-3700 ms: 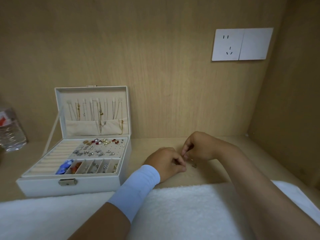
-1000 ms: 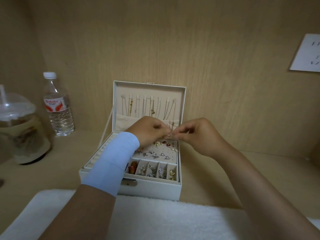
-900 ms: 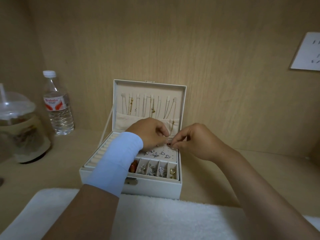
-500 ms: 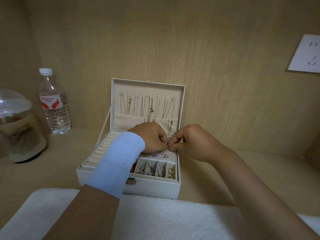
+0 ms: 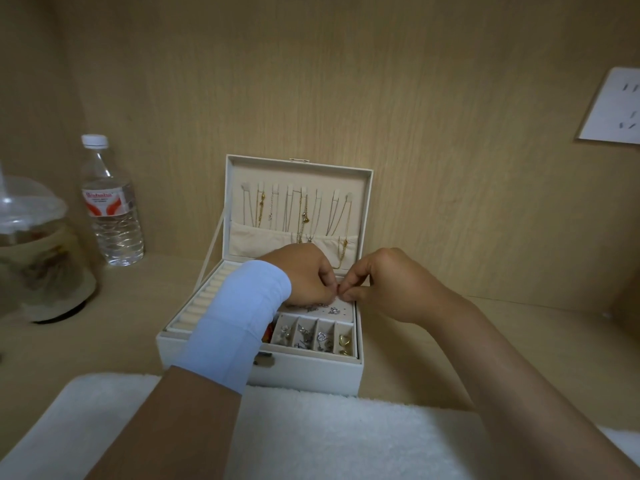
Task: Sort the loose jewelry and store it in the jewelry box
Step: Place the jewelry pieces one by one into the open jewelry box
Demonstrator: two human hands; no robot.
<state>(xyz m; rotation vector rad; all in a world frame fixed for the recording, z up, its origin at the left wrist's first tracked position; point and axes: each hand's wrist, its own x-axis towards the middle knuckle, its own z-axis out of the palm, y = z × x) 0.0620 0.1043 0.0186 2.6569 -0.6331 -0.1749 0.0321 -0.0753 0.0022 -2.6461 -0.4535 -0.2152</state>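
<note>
1. The jewelry box [image 5: 311,374] sat open on a pale wood shelf [image 5: 485,341], with its lid upright just in front of the matching wood back wall [image 5: 346,81].
2. Inside the box's lid, thin necklaces [image 5: 304,213] hung in a row above a fabric pocket. The box's front row of small compartments [image 5: 323,337] held silver and gold pieces, and cream ring rolls [image 5: 204,299] ran down its left side.
3. Both hands were over the box's stud panel [image 5: 334,310]. The left hand [image 5: 304,275], with a light blue wristband [image 5: 239,323], and the right hand [image 5: 391,282] met fingertip to fingertip.
4. Fingers on both hands were curled and pinched tight at the tips. I honestly couldn't tell what was between them, way too small.
5. Left of the box, a clear water bottle [image 5: 112,209] with a white cap stood near the back wall, and a domed plastic cup [image 5: 34,251] stood further left.
6. In front of the box, a fluffy white towel [image 5: 311,438] covered the shelf's near edge, touching the box's front.
7. Up and to the right of the box, a white wall socket [image 5: 613,112] was set in the wood panel.
</note>
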